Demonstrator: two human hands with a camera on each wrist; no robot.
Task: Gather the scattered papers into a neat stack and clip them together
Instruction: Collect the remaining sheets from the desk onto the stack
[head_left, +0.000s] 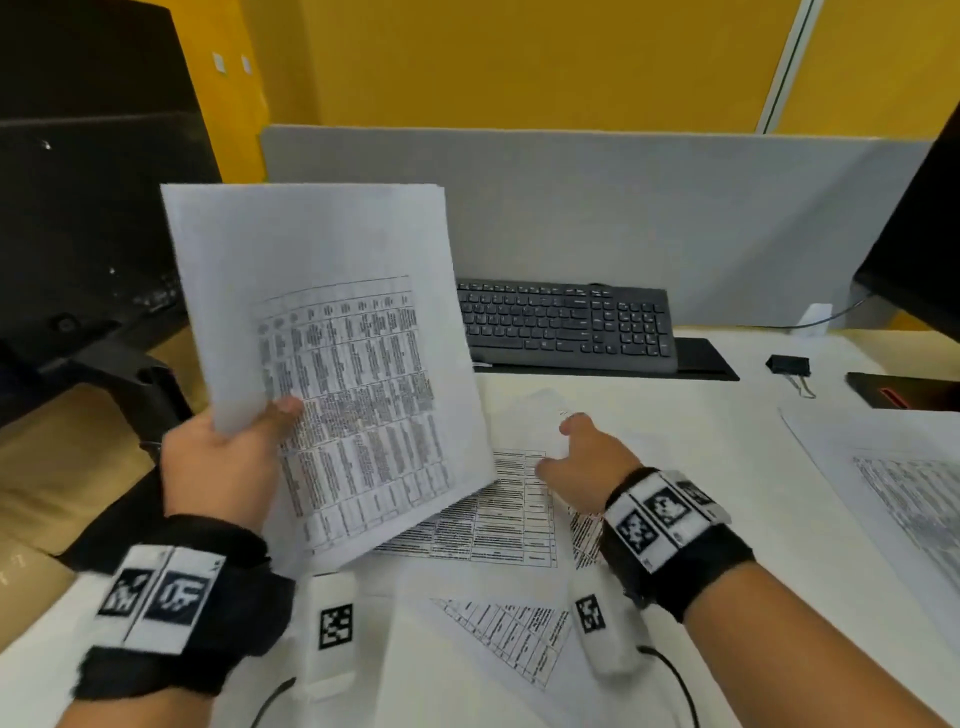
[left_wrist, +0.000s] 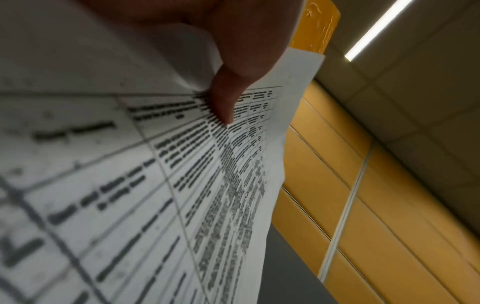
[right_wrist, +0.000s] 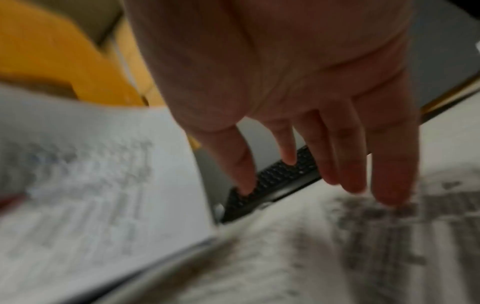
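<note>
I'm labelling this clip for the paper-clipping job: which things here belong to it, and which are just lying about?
Belongs to the job:
- held sheets, gripped by the left hand
- loose sheets on the desk, under the open right hand
- sheet at right
- binder clip

Just lying about:
- keyboard
- monitors

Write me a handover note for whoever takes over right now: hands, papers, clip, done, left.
Left hand grips the gathered sheets, raised and tilted above the desk.
Right hand is open, fingers reaching down to a loose sheet in the middle.
Another sheet lies nearer the person, one more at the far right.
Binder clip sits unused, right of the keyboard.
Done: some sheets gathered.
Left: collect the rest, square the stack, clip it.
</note>
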